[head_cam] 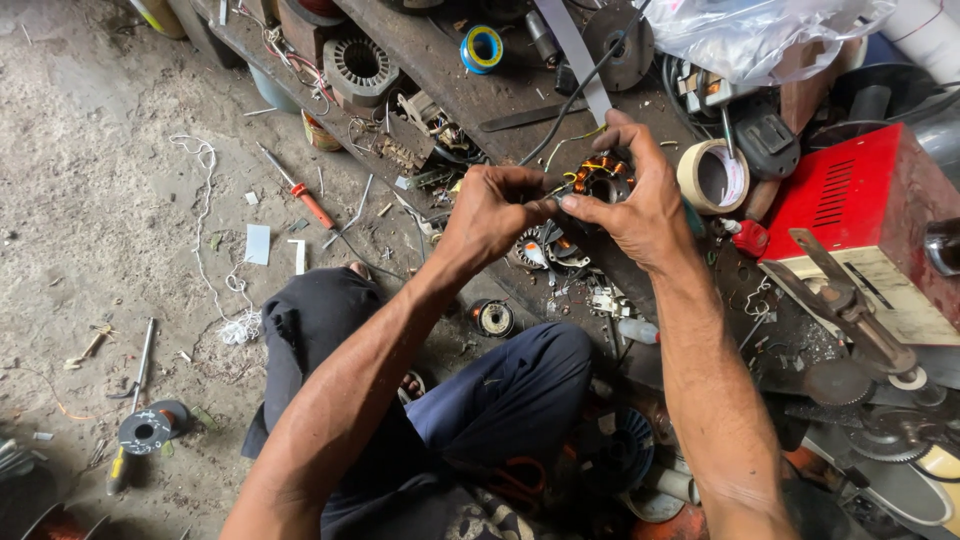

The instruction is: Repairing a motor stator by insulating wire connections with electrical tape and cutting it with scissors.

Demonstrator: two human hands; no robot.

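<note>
My right hand (640, 195) wraps around a small motor stator (603, 178) with copper windings and holds it up over the workbench. My left hand (492, 208) pinches at the stator's near edge, fingertips closed on a thin wire or lead there; the exact piece is too small to make out. Both forearms reach up from my lap, above my dark blue trousers (500, 390).
A dark cluttered bench (450, 70) runs along the top with a larger stator (360, 68), a blue-yellow wire spool (482, 48), a masking tape roll (712, 176) and a red metal box (860, 200). A red-handled screwdriver (300, 195), white string (205, 200) and scraps lie on the dirt floor.
</note>
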